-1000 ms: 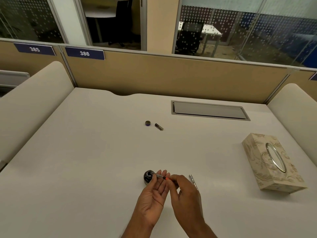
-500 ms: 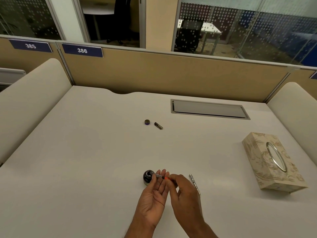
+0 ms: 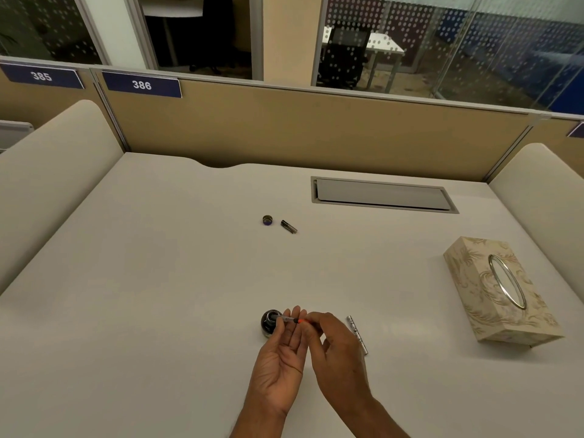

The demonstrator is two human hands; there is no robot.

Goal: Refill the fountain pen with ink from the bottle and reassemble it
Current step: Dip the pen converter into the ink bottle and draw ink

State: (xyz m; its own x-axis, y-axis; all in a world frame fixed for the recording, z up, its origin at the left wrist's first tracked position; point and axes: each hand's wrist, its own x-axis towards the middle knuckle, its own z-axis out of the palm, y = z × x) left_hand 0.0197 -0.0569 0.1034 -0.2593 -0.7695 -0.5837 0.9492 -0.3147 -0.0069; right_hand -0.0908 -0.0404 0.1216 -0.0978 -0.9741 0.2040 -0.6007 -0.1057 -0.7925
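Dim, warm overhead light leaves soft shadows beside the tissue box (image 3: pixel 496 289), edges bow outward, perhaps slightly blurred.

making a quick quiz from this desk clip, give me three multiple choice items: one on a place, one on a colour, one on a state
1. Where is the tissue box?
A. desk's right side
B. beside the bottle cap
C. under the hands

2. What colour is the end of the pen section at the right hand?
A. green
B. orange
C. white

3. What state is the ink bottle in?
A. capped
B. tipped over
C. open, upright

Answers: 1 A, it sits alone at the right. 2 B, an orange tip shows by the fingertips. 3 C, its cap lies far up the desk.
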